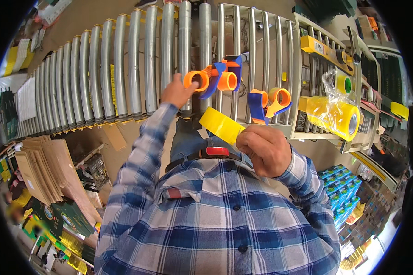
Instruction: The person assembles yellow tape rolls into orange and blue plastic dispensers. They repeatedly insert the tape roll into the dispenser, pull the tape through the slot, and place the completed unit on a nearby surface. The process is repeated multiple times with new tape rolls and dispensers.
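Observation:
My left hand (178, 93) is at the orange ring of a blue-and-orange tape dispenser (214, 80) on the rollers, its thumb lying over the ring and its fingers slightly blurred. Against that dispenser lies a similar orange and blue part (227, 81); whether it is a separate dispenser I cannot tell. Further right rests another tape dispenser (269, 104), also with no tape visible on it. Close to my waist, my right hand (266, 149) pinches a roll of yellow tape (220, 124), seen mostly from its edge.
The roller conveyor (135, 59) runs across in front of me. At right, wrapped yellow tape rolls (332, 114) lie beside a roll with a green core (343, 84) and a yellow tool (323, 51). Flattened cardboard (46, 169) stands at left; blue packs (342, 192) are stacked at right.

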Demonstrator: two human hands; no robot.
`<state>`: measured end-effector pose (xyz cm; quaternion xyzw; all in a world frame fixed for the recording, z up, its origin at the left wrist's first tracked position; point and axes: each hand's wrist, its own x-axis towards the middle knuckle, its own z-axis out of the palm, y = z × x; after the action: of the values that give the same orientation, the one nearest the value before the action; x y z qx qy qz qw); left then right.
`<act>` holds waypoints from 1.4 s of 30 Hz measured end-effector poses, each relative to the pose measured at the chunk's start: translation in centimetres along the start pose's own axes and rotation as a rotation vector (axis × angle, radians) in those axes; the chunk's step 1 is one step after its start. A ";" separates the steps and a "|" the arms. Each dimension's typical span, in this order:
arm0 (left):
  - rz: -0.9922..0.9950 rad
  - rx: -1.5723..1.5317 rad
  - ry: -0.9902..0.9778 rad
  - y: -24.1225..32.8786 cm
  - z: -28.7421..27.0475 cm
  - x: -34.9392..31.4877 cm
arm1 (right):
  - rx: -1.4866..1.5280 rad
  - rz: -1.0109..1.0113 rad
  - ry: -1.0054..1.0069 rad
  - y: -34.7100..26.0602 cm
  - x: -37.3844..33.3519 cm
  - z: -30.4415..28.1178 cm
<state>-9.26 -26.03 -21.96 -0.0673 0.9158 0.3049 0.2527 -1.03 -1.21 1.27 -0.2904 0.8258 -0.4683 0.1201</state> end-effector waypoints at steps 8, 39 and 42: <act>-0.087 0.133 -0.063 0.6 -2.1 2.9 | -0.126 0.111 0.076 -3.2 4.1 2.0; 0.401 -0.961 0.009 -3.7 -8.1 -2.7 | 0.497 0.615 0.071 10.4 18.7 2.1; 0.280 -1.014 -0.015 -4.4 -8.3 0.6 | 0.516 0.702 0.097 14.3 20.6 3.0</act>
<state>-12.10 -34.46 -18.89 -0.0558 0.6516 0.7411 0.1520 -21.42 -9.95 -10.90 0.0695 0.7349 -0.6033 0.3019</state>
